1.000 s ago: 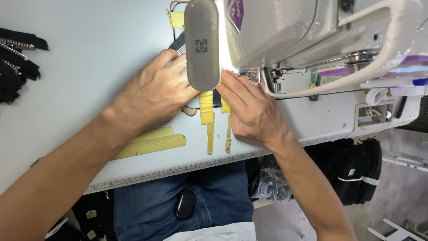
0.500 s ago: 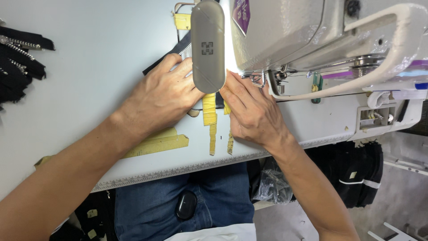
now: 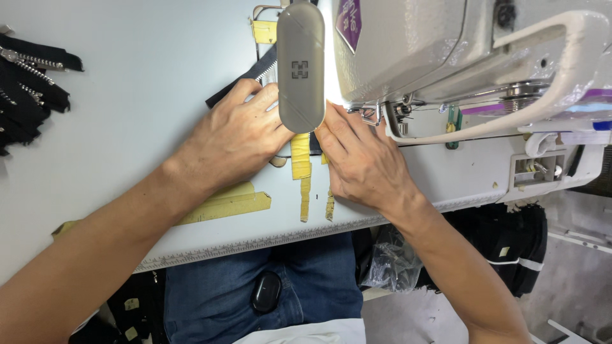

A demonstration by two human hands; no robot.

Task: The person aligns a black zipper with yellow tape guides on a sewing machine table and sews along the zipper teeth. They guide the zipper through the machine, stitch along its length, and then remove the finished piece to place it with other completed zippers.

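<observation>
My left hand lies flat on the pale table, fingers pressing a black zipper strip that runs under the grey oblong lamp. My right hand presses down beside it, fingertips at the needle area of the white sewing machine. The part of the strip between my hands is hidden by the lamp. Yellowish tape strips are stuck to the table below the fingers.
A pile of black zippers lies at the table's far left. More tape marks sit near the ruled front edge. Black fabric pieces hang below the table at right. A small black case rests on my lap.
Both hands have shifted slightly away from me along the table, and a longer stretch of the black zipper strip shows beyond my left fingers.
</observation>
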